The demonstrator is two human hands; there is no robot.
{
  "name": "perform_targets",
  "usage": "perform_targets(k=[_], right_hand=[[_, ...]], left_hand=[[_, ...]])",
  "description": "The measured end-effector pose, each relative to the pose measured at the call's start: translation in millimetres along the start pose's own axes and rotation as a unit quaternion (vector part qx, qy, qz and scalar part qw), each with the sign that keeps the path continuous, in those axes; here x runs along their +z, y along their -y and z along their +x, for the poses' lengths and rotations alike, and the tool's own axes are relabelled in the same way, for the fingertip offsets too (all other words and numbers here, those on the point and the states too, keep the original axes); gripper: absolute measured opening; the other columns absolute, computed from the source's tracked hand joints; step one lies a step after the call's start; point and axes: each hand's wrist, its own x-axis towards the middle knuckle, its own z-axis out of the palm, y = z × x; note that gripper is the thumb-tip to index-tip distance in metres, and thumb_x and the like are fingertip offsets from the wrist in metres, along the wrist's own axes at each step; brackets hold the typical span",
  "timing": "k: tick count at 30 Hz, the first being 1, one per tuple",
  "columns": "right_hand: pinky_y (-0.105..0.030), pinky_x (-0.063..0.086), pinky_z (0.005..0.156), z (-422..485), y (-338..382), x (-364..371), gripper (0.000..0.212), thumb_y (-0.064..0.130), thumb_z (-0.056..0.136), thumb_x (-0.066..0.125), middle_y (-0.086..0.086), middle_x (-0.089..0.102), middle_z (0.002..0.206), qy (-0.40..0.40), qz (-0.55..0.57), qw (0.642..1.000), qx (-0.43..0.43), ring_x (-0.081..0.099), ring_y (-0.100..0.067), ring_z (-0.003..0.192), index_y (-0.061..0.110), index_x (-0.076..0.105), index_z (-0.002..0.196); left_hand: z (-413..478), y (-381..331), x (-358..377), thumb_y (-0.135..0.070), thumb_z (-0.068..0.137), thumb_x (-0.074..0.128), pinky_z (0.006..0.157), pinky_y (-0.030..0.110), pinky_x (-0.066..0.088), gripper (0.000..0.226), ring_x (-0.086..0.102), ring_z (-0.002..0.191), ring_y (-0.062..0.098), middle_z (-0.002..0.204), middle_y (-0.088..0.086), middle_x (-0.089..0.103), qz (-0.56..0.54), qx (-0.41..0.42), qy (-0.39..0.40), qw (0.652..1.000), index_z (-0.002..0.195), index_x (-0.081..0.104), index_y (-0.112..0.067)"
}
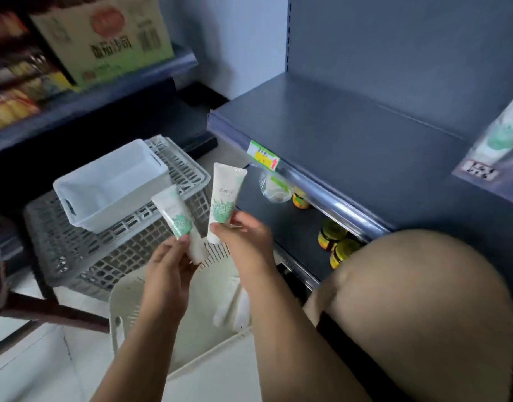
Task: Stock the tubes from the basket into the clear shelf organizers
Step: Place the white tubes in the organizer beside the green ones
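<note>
- Above the cream basket (127, 309), holds two white-and-green tubes, one in each grip.
- Pinches the first tube (177, 216) in the left grip (165, 265), closed on the cap end, crimped end up and leaning left.
- Clasps the second tube (224, 203) in the right grip (243, 236), curled round its lower part, with the tube nearly upright and its crimped end on top.
- Keeps the two tubes near each other but apart.
- Down in the basket, finds a loose tube (229, 300) lying flat, too blurred to read.
- Behind the basket, meets a grey slatted crate (84, 256) with a pale translucent bin (110, 184) resting on top of it.
- To the right, faces a dark shelf (351, 132) with a green-and-yellow price tag (262, 155) on its front rail.
- On the lower shelf, spots yellow-labelled jars (332, 233) and a crumpled plastic bag (274, 190).
- At the far right edge, makes out a blurred white-and-green pack (504, 134) on the shelf; cannot tell whether an organizer holds it.
- At lower right, catches a bare knee (409, 300) close to the lens.
- On the upper left shelf, notes a cardboard box (104, 36).
</note>
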Motion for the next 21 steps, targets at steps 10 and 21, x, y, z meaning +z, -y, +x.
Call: perform_targets(k=[10, 21], right_hand=[[-0.038, 0.060, 0.067, -80.3, 145.2, -101.7, 0.026, 0.033, 0.077, 0.076, 0.015, 0.075, 0.088, -0.152, -0.164, 0.939, -0.261, 0.069, -0.004, 0.077, 0.030, 0.072, 0.102], [-0.029, 0.060, 0.081, -171.6, 184.1, -284.3, 0.028, 0.014, 0.081, 0.078, 0.016, 0.076, 0.096, -0.313, -0.125, 0.894, -0.294, 0.072, -0.001, 0.087, 0.029, 0.075, 0.105]], left_hand=[[-67.8, -84.0, 141.8, -0.002, 0.093, 0.062, 0.074, 0.029, 0.059, 0.023, 0.070, 0.088, 0.024, 0.103, 0.014, 0.074, 0.046, 0.154, 0.231, 0.960, 0.116, 0.063, 0.000], [-167.9, -47.1, 308.4, -0.014, 0.083, 0.080, 0.092, 0.052, 0.056, 0.022, 0.071, 0.096, 0.026, 0.102, 0.001, 0.076, 0.171, 0.290, 0.437, 0.834, 0.101, 0.070, -0.022]])
